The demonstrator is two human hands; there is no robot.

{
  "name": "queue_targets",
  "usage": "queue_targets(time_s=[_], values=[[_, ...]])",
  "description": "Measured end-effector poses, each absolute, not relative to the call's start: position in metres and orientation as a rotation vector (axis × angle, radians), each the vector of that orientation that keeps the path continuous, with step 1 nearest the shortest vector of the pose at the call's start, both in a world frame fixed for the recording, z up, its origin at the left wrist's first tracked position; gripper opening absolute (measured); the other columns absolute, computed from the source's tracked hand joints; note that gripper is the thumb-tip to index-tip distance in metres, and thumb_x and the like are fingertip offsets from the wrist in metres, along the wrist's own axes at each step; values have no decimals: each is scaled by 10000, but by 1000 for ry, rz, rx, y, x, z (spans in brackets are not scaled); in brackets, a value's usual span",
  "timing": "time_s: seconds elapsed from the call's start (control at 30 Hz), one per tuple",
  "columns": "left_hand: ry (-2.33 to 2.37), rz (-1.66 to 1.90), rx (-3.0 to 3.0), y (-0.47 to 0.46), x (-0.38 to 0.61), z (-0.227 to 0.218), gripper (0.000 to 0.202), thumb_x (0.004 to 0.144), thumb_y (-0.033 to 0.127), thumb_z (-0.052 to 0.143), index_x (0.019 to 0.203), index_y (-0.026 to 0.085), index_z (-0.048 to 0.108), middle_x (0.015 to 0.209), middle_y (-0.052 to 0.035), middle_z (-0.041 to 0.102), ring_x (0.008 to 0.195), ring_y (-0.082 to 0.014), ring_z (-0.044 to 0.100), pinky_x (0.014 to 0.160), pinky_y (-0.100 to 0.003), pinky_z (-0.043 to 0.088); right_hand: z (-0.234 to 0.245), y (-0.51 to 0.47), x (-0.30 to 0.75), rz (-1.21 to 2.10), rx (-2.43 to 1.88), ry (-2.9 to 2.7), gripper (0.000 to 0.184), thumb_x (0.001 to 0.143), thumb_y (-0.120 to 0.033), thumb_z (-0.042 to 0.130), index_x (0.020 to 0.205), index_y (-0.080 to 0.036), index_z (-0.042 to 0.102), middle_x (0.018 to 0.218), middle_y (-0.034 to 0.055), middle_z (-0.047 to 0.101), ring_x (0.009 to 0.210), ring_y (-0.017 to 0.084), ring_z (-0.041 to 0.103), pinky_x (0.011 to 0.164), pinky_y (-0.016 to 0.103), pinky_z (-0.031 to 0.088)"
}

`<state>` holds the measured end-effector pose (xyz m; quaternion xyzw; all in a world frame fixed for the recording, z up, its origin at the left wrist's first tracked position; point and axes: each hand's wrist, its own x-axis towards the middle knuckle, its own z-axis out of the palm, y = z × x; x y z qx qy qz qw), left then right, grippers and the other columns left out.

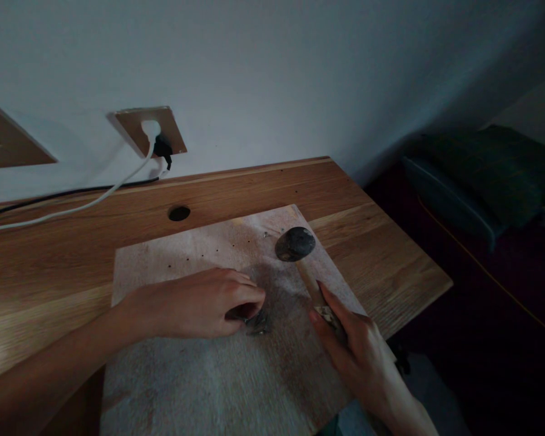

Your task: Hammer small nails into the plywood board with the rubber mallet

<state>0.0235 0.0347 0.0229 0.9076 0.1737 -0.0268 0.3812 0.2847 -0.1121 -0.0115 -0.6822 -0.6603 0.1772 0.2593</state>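
My right hand (pixel 363 357) is wrapped round the wooden handle of a mallet (pixel 295 244) with a dark, rounded head. The head is over the far right part of a pale, worn board (pixel 163 375). Curled downward, my left hand (pixel 218 303) has its fingertips at a small heap of thin, dark metal pieces (pixel 258 324), perhaps nails. What its fingers pinch, if anything, is hidden. A row of small dark dots (pixel 202 255) crosses the board beyond my left hand; I cannot tell holes from nail heads. Small shiny bits (pixel 266 234) lie left of the mallet head.
The board lies on a wooden desk (pixel 390 272) against a wall. At the back are a cable hole (pixel 179 213), a socket (pixel 175 130) with plugs, and a white cable (pixel 86 201) with a black one. Right of the desk, dark cushions (pixel 476 175) sit lower down.
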Motion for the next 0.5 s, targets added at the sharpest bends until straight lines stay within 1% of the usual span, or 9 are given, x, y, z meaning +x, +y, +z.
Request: queue_targets(time_s=[0.2,0.33,0.4,0.5], values=[[429,-54,2290,36,22,23,194,864,32,629,860,224,605,878,31,680,882,-167,663,819,-287,463,-9,-111,284,519,-1852,-1783,570,1104,-466,468,1410,-34,680,1138,213,841,909,303,857,706,323,698],[438,-82,2296,35,21,25,202,892,23,607,880,224,606,898,35,683,918,-162,665,858,-290,462,-6,-112,283,521,-1862,-1778,578,1105,-478,466,1415,-40,680,1093,188,855,877,299,860,669,313,690],[455,-94,2317,34,21,25,199,902,28,600,901,227,601,914,29,685,918,-169,665,847,-300,461,-6,-112,283,522,-1867,-1783,579,1107,-484,469,1420,-45,679,1124,185,850,919,311,856,694,327,694],[458,-95,2346,32,21,23,190,903,53,617,941,238,605,930,18,691,902,-184,669,816,-314,462,-6,-111,283,512,-1868,-1783,574,1102,-490,485,1415,-54,689,1187,191,832,999,333,842,776,361,698]])
